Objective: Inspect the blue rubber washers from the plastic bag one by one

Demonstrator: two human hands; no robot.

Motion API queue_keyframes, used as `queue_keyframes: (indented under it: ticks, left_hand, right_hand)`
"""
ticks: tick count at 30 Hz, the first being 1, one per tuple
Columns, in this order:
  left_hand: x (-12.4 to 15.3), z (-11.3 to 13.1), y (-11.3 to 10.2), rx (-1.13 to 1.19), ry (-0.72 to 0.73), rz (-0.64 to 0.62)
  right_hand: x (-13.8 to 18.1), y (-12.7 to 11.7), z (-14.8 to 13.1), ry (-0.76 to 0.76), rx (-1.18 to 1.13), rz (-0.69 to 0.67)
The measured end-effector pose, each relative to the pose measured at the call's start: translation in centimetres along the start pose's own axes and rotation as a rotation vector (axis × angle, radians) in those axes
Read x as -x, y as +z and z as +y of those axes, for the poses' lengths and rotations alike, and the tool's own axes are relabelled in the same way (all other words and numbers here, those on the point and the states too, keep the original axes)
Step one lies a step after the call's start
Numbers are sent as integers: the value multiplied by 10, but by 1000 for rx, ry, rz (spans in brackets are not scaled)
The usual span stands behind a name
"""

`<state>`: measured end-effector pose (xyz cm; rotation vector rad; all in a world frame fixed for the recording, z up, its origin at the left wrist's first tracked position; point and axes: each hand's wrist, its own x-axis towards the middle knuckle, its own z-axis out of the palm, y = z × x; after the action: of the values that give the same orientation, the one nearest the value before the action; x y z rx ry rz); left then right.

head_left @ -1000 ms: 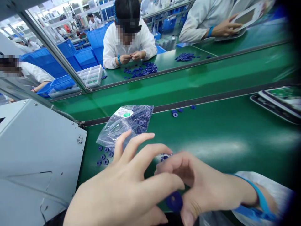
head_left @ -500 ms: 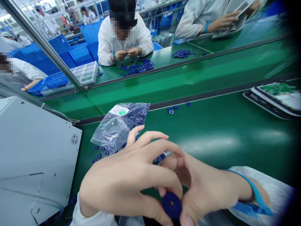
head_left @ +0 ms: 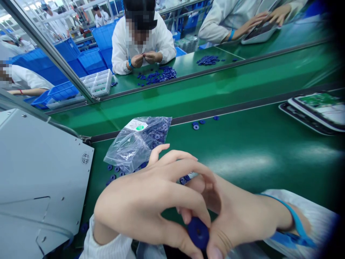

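Note:
A dark blue round disc with a small centre hole (head_left: 198, 233) is pinched between my two hands, low in the head view. The thumb and index finger of my left hand (head_left: 151, 205) grip its left side, the other fingers spread outward. My right hand (head_left: 237, 212) closes on its right side with the thumb in front; some of its fingers are hidden behind the left hand. A dark bit shows just below the disc, too small to name. Beyond my left hand lies a clear plastic bag (head_left: 126, 147) of similar discs, with loose blue discs (head_left: 113, 177) beside it.
A grey metal housing (head_left: 40, 180) stands at the left. Open casings with a green circuit board (head_left: 318, 104) lie at the right. A few discs (head_left: 196, 126) lie near the bench's back edge. Across the bench, a co-worker (head_left: 142, 39) handles small pieces beside a heap of discs (head_left: 161, 75).
The disc has turned slightly and shifted a little to the right with my fingers. Across the bench at the right, another person's hands have lowered a casing onto the surface.

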<state>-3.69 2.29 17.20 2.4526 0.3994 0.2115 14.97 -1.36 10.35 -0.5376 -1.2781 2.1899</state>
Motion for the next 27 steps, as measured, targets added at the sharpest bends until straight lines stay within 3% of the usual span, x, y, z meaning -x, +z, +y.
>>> queue_keyframes:
  ticks: [15,21,24,27]
  left_hand:
    - [0,1,-2,-30,-12,-35]
    - [2,10,5,-97,-132,76]
    - [3,16,12,-175,-168,128]
    - [4,19,16,-217,-161,130]
  right_hand:
    - [1,1,-4,62,-1,-41]
    - [3,2,-4,-9,6,12]
    - [4,5,-6,27,64,83]
    - [7,6,-9,91,77,57]
